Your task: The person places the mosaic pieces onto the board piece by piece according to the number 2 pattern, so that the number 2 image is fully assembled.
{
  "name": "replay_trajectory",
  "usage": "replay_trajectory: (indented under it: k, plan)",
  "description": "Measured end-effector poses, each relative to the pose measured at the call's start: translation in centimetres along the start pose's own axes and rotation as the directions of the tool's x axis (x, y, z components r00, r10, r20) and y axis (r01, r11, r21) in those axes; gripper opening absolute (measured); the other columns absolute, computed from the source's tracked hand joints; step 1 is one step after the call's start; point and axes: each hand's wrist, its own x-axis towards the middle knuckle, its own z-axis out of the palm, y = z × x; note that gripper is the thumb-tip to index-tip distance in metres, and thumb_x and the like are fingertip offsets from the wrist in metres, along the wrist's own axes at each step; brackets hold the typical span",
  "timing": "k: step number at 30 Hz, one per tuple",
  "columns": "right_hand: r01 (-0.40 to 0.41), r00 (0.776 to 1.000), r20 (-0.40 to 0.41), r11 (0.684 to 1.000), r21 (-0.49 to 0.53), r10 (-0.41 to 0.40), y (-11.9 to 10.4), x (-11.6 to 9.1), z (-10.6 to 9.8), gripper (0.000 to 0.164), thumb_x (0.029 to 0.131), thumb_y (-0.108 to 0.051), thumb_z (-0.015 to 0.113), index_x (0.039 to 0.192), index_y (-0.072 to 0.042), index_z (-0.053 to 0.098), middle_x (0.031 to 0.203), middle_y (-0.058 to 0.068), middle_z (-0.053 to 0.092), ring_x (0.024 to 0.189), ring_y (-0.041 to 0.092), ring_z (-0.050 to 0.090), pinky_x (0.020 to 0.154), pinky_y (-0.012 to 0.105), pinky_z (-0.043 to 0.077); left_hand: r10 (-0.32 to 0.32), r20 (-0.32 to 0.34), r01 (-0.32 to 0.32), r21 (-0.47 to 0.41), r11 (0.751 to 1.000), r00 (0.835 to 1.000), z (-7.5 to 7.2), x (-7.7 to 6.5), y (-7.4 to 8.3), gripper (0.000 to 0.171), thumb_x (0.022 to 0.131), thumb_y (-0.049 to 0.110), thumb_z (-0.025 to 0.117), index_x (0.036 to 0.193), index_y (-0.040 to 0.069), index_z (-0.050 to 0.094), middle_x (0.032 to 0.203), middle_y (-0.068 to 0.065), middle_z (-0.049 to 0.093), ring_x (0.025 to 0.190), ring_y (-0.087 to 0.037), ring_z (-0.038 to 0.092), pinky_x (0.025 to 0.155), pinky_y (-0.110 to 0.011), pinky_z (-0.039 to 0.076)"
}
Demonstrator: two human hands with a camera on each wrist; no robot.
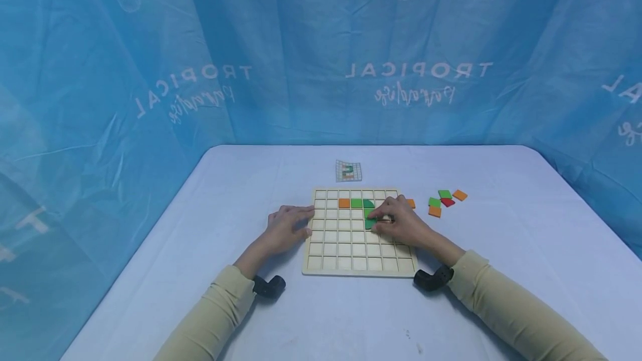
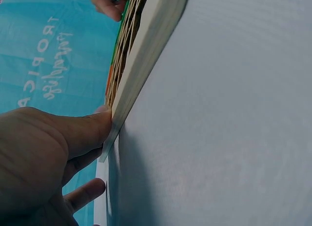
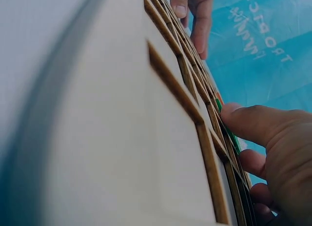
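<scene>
A pale wooden grid board (image 1: pixel 323 265) lies flat on the table. My left hand (image 1: pixel 288 230) rests at its left edge; in the left wrist view the thumb (image 2: pixel 90 131) touches the rim, with the fingers extended. Over the right half of the grid, my right hand (image 1: pixel 401 224) pinches a dark green tile (image 1: pixel 369 224) between thumb and forefinger, at the grid surface. Above that tile are a light green tile (image 1: pixel 368 213) and a rounded dark green tile (image 1: pixel 368 204). Leftward in the same row sit a light green square (image 1: pixel 356 203) and an orange square (image 1: pixel 344 203).
Behind the board lies a small printed pattern card (image 1: pixel 348 171). Loose tiles, among them a red one (image 1: pixel 448 202) and an orange one (image 1: pixel 434 211), lie to the right. Another orange tile (image 1: pixel 411 203) shows beside the right hand. A blue curtain (image 1: pixel 321 110) hangs behind the table.
</scene>
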Motion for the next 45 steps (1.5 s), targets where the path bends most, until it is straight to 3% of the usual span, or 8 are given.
replay_trajectory:
  k: [26,34,45]
  plan:
    - [-0.039,0.999,-0.011,0.998,0.043,0.04,0.1,-0.3,0.1,0.026,0.082,-0.03,0.077,0.106,-0.02,0.074,0.096,-0.003,0.055,0.088,0.02,0.033,0.07,0.037,0.033,-0.016,0.0,0.016,0.009,1.0,1.0,0.0,0.1,0.1,0.047,0.092,0.02,0.066,0.136,0.007,0.055,0.143,-0.003,0.048,0.129,-0.029,0.037,0.103,-0.055,0.021]
    - [-0.128,0.989,-0.072,0.991,0.049,0.131,-0.5,-0.9,-0.9,0.031,0.085,-0.027,0.076,0.113,-0.013,0.071,0.101,0.001,0.057,0.097,0.023,0.039,0.079,0.041,0.038,-0.012,0.005,0.012,0.012,1.0,1.0,0.0,0.1,0.2,0.048,0.092,0.02,0.066,0.136,0.007,0.054,0.144,-0.003,0.047,0.13,-0.029,0.036,0.103,-0.054,0.022]
    - [-0.205,0.964,-0.168,0.979,0.018,0.205,0.9,-2.8,-3.1,0.034,0.084,-0.023,0.076,0.113,-0.007,0.07,0.101,0.007,0.059,0.1,0.027,0.041,0.081,0.045,0.038,-0.008,0.019,0.008,0.007,1.0,1.0,-0.1,0.2,0.0,0.049,0.092,0.021,0.066,0.137,0.007,0.053,0.145,-0.003,0.045,0.131,-0.03,0.035,0.102,-0.054,0.022]
